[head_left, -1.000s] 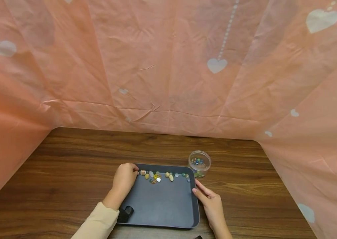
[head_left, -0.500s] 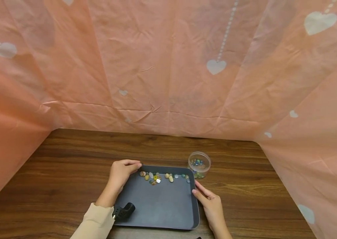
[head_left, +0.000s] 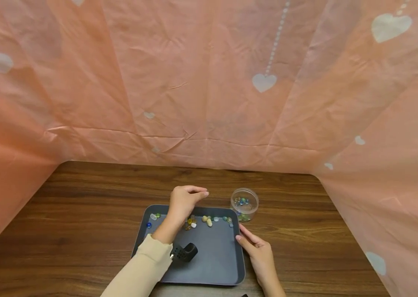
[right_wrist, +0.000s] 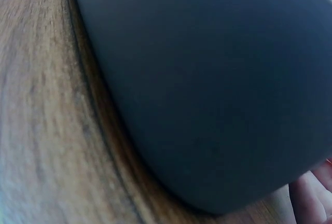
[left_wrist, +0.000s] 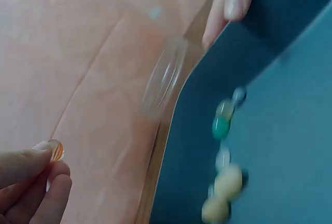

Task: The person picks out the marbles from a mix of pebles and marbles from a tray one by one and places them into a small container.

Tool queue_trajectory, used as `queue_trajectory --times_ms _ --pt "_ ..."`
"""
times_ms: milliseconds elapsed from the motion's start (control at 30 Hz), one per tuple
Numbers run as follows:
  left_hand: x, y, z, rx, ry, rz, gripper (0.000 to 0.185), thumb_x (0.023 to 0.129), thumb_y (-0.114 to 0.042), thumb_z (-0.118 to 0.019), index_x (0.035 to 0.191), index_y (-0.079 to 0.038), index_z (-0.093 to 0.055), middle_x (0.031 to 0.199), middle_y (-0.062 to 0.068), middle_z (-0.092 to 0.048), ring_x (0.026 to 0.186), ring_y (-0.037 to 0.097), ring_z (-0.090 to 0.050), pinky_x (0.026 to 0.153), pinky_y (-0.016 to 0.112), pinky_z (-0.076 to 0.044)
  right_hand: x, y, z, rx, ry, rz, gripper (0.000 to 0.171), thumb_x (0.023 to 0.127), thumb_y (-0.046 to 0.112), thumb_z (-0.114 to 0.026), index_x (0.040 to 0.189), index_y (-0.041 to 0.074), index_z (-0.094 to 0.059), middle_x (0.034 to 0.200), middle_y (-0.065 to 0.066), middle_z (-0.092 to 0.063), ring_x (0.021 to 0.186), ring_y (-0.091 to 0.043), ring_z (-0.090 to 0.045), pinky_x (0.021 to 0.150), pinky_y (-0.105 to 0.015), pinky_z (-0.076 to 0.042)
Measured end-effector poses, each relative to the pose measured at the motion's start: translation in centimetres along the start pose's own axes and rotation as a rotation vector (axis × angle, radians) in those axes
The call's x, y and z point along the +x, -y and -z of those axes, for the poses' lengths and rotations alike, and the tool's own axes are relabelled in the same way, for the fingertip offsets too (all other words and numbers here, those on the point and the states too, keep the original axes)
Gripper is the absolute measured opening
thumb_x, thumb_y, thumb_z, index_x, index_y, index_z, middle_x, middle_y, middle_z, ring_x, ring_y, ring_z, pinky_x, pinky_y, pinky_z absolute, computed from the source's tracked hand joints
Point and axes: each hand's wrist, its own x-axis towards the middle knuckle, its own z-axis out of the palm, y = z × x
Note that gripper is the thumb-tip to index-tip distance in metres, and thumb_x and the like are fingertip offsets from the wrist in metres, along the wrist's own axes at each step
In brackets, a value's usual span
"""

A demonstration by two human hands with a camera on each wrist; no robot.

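One left hand pinches one orange bead above one gray tray, whose long axis runs near-far, while the right hand rests open against its right rim.

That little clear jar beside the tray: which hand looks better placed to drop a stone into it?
Probably the left hand: it already pinches an orange bead and hovers near the clear jar. The right hand holds nothing and rests against the tray edge.
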Motion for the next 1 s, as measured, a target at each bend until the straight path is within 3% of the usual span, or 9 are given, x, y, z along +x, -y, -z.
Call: queue_trajectory --times_ms 267,467,733,1000 --pt "0.1 -2.3 -5.8 0.139 0.087 -0.146 0.006 0.084 -0.018 -0.079 0.085 -0.013 -0.082 0.088 0.006 -0.078 0.062 0.009 -0.056 0.053 0.021 -0.042 0.1 -0.3 0.1 0.013 0.01 0.025 0.042 0.089 0.013 -0.074 0.128 0.001 -0.065 0.131 -0.013 -0.064 0.108 0.006 -0.063 0.086 -0.014 -0.051" --pt "0.0 -2.3 -8.8 0.288 0.133 -0.274 0.006 0.086 -0.013 -0.077 0.089 -0.009 -0.081 0.088 0.005 -0.078 0.074 0.01 -0.069 0.057 0.016 -0.047 0.2 -0.4 0.3 0.007 0.014 0.029 0.041 0.09 0.013 -0.073 0.128 0.001 -0.066 0.132 -0.013 -0.063 0.109 0.007 -0.062 0.088 -0.013 -0.05" --pt "0.1 -2.3 -10.2 0.552 0.202 -0.357 0.011 0.091 -0.014 -0.072 0.098 -0.012 -0.08 0.097 0.002 -0.078 0.08 0.012 -0.071 0.062 0.018 -0.051 0.1 -0.4 0.2 0.039 0.027 0.037 0.04 0.089 0.011 -0.073 0.127 0.0 -0.066 0.131 -0.014 -0.064 0.108 0.002 -0.065 0.086 -0.017 -0.053" --pt "0.1 -1.9 -10.7 0.582 0.204 -0.407 0.008 0.089 -0.014 -0.074 0.093 -0.011 -0.08 0.092 0.001 -0.078 0.083 0.015 -0.072 0.069 0.023 -0.055 0.1 -0.3 0.3 0.036 0.026 0.028 0.042 0.089 0.013 -0.074 0.128 0.0 -0.066 0.132 -0.014 -0.064 0.108 0.003 -0.065 0.086 -0.017 -0.053"
